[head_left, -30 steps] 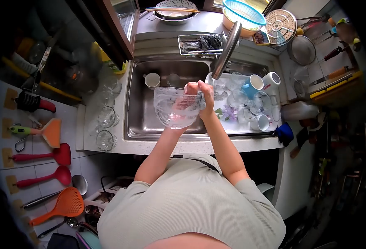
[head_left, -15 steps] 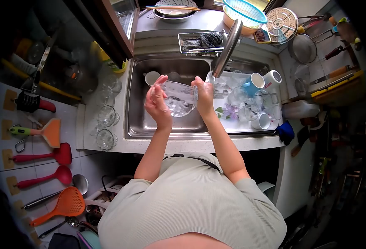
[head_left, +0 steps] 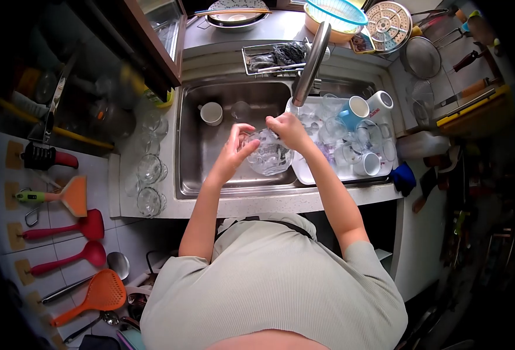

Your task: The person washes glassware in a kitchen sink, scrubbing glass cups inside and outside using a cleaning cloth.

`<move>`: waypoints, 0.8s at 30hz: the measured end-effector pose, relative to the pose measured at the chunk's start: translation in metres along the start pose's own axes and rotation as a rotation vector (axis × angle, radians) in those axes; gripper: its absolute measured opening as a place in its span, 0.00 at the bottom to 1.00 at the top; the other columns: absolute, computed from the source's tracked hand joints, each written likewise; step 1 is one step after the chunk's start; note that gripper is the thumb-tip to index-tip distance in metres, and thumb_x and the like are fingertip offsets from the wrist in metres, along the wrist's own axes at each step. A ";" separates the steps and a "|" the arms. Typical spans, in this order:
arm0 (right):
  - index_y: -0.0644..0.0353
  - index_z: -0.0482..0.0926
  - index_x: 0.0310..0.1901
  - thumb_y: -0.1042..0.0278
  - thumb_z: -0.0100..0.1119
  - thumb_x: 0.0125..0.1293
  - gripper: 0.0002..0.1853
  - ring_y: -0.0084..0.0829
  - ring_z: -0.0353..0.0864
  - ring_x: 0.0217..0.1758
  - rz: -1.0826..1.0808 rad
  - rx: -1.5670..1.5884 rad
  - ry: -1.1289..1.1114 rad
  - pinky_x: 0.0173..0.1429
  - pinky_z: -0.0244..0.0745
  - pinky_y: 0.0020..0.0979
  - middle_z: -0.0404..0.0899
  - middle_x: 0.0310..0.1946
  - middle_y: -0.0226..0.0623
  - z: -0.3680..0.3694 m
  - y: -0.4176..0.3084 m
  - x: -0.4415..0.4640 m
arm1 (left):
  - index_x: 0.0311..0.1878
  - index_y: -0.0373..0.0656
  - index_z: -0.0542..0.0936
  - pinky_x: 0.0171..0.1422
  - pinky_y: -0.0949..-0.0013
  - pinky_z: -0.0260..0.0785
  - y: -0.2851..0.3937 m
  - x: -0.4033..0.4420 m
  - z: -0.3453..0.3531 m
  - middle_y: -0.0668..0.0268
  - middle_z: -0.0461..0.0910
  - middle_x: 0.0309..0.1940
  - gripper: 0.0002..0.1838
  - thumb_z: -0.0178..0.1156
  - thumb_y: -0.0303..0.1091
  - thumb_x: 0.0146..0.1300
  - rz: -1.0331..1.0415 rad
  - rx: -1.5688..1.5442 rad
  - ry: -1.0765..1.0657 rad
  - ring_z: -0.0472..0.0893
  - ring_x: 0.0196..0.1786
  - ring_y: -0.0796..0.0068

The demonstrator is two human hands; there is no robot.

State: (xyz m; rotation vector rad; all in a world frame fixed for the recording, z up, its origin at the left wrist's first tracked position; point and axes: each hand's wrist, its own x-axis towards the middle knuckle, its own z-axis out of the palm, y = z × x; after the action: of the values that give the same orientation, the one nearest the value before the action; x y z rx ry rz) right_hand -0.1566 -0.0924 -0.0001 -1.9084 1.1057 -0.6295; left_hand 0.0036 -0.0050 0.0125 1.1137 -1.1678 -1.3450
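Note:
Over the left sink basin (head_left: pixel 211 157) I hold a wide, clear glass vessel (head_left: pixel 269 156); its exact kind is hard to make out. My left hand (head_left: pixel 232 156) cups its left side, thumb and fingers curved around the wall. With its fingers closed, my right hand (head_left: pixel 289 130) grips the upper right edge, near the faucet (head_left: pixel 311 67). A white mug (head_left: pixel 211 113) stands in the basin behind my hands, and a small clear glass (head_left: pixel 240 110) is beside it.
A white tray (head_left: pixel 304 172) on the right bears several glasses, a blue mug (head_left: pixel 354 114) and a white cup (head_left: pixel 368 164). Glass mugs (head_left: pixel 150 169) line the left counter. A wire rack (head_left: pixel 257 60) with a dark scrubber sits behind the sink.
The glass vessel has turned from lying sideways to a more upright tilt and moved slightly right. My right hand has shifted to its upper edge, and the left follows its side.

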 end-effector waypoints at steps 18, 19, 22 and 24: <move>0.67 0.77 0.31 0.53 0.39 0.68 0.24 0.19 0.72 0.28 0.106 0.544 -0.008 0.37 0.67 0.22 0.76 0.23 0.30 0.024 0.048 0.014 | 0.42 0.32 0.78 0.50 0.69 0.69 -0.028 0.002 0.004 0.57 0.79 0.36 0.21 0.50 0.45 0.62 -0.338 -0.342 -0.425 0.79 0.41 0.67; 0.66 0.78 0.31 0.54 0.39 0.68 0.24 0.20 0.72 0.28 0.056 0.566 0.092 0.36 0.67 0.24 0.76 0.22 0.30 0.020 0.035 0.005 | 0.42 0.31 0.77 0.49 0.68 0.69 -0.027 0.001 0.003 0.56 0.79 0.36 0.23 0.49 0.46 0.62 -0.342 -0.365 -0.393 0.79 0.40 0.67; 0.65 0.77 0.38 0.62 0.39 0.65 0.18 0.29 0.74 0.36 -0.145 0.461 0.261 0.43 0.67 0.27 0.76 0.31 0.38 0.011 0.011 -0.023 | 0.42 0.31 0.77 0.48 0.68 0.70 -0.027 0.002 0.005 0.56 0.79 0.36 0.24 0.49 0.48 0.62 -0.281 -0.374 -0.263 0.79 0.40 0.67; 0.63 0.76 0.45 0.71 0.42 0.60 0.15 0.33 0.72 0.40 -0.312 0.229 0.236 0.46 0.66 0.28 0.70 0.37 0.41 0.008 -0.003 -0.040 | 0.44 0.32 0.76 0.47 0.69 0.70 -0.033 0.002 0.005 0.58 0.78 0.37 0.26 0.46 0.50 0.64 -0.290 -0.385 -0.149 0.78 0.40 0.70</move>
State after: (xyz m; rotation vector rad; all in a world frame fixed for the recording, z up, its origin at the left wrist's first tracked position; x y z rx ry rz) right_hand -0.1692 -0.0531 -0.0025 -1.8515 0.8375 -1.1301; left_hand -0.0049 -0.0056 -0.0197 0.9353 -0.8195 -1.8139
